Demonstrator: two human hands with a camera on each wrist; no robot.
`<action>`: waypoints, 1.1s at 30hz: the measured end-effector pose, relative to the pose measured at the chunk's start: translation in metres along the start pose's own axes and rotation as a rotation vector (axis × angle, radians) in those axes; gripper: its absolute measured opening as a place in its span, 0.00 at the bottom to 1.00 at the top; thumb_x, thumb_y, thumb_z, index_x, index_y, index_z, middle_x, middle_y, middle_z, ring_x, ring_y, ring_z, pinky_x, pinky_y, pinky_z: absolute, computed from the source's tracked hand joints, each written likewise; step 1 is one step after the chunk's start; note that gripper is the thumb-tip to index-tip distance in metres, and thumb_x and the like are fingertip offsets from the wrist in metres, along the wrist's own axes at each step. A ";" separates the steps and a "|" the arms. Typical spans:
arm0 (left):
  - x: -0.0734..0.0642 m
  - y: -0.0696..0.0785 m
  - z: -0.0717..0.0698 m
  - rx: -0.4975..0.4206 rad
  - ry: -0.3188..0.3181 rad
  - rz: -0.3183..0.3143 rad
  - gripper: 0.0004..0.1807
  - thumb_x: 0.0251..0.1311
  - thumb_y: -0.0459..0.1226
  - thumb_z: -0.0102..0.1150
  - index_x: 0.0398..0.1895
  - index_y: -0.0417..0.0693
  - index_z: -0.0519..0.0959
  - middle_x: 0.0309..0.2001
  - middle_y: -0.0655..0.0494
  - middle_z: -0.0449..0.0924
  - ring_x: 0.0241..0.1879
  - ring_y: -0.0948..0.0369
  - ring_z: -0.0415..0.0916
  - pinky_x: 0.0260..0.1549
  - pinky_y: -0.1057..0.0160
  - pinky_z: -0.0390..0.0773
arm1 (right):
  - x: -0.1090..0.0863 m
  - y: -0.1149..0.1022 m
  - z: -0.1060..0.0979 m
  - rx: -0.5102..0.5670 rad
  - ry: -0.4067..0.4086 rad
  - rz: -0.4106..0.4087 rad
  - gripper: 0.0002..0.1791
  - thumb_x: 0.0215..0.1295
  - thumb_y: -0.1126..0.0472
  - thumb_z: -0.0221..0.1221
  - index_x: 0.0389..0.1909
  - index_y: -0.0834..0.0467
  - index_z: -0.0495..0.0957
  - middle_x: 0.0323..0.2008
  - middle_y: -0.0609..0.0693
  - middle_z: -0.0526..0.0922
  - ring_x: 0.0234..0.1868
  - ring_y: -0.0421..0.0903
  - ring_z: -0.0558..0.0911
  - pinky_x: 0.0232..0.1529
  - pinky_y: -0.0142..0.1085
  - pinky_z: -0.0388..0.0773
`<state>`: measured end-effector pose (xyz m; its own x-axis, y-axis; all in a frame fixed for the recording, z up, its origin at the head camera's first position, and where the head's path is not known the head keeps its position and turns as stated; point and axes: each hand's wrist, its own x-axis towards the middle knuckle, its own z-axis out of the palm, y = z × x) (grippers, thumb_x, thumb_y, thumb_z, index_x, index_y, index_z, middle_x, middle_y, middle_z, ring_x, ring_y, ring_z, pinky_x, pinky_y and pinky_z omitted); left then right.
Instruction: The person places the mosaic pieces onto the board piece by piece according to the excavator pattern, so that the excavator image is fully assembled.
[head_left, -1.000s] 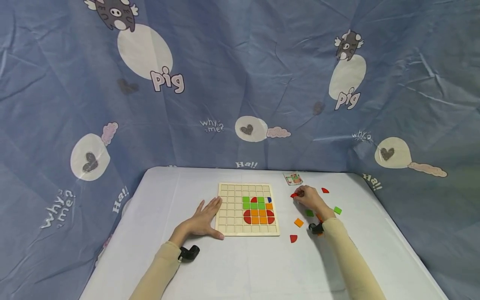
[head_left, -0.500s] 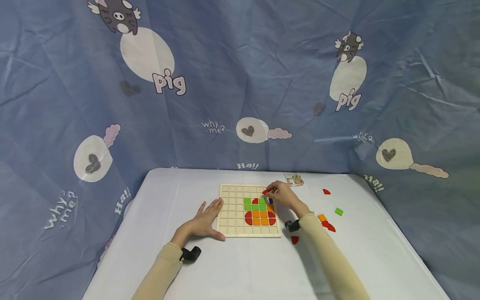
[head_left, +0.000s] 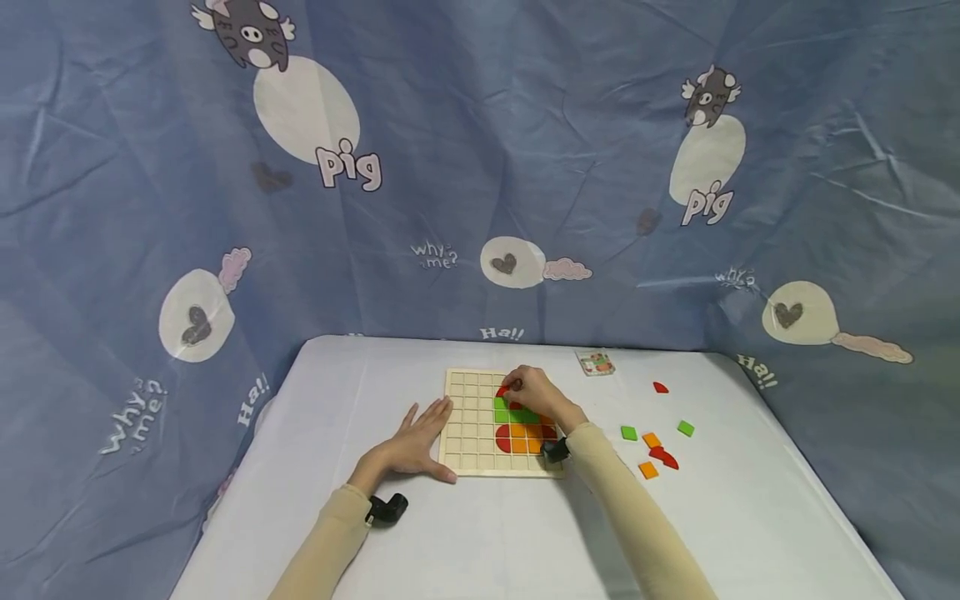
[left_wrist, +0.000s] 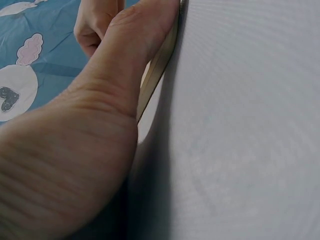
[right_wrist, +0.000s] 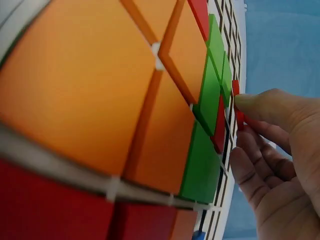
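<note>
My left hand (head_left: 416, 442) lies spread at the left side of a wooden grid board (head_left: 465, 446), fingertips and thumb right at its edge. In the left wrist view, its thumb (left_wrist: 125, 55) runs along the board's rim (left_wrist: 159, 67). Over the board's upper rows, my right hand (head_left: 538, 393) pinches a red rounded tile (head_left: 501, 391) between thumb and fingers. The right wrist view shows this red tile (right_wrist: 240, 119) standing close over bare grid cells, beyond green tiles (right_wrist: 209, 95). Orange tiles (head_left: 519, 445) and red rounded ones (head_left: 503, 437) fill lower cells; the right hand covers part of the pattern.
Right of the board lie loose tiles: green squares (head_left: 628, 433), orange squares (head_left: 648, 470), and red rounded pieces (head_left: 664, 457). Another red piece (head_left: 660, 387) lies farther back. A small picture card (head_left: 596, 362) rests behind the board, near the patterned blue curtain (head_left: 420, 308).
My right hand has moved left from the loose tiles to above the board, carrying the red tile. The left hand has stayed at the board's left edge. The view has shifted slightly.
</note>
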<state>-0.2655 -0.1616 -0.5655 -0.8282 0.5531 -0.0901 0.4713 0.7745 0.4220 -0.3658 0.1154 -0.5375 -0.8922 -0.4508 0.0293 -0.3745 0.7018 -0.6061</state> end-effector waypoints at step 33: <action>-0.003 0.005 -0.003 0.007 -0.009 -0.016 0.74 0.38 0.71 0.65 0.76 0.39 0.37 0.78 0.45 0.33 0.78 0.49 0.32 0.72 0.39 0.28 | -0.001 0.002 -0.001 0.092 -0.001 0.060 0.07 0.65 0.63 0.61 0.43 0.58 0.82 0.39 0.49 0.82 0.36 0.41 0.80 0.38 0.33 0.80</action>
<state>-0.2616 -0.1607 -0.5602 -0.8331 0.5432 -0.1048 0.4600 0.7854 0.4142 -0.3657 0.1177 -0.5374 -0.9121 -0.4099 -0.0095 -0.2957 0.6736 -0.6773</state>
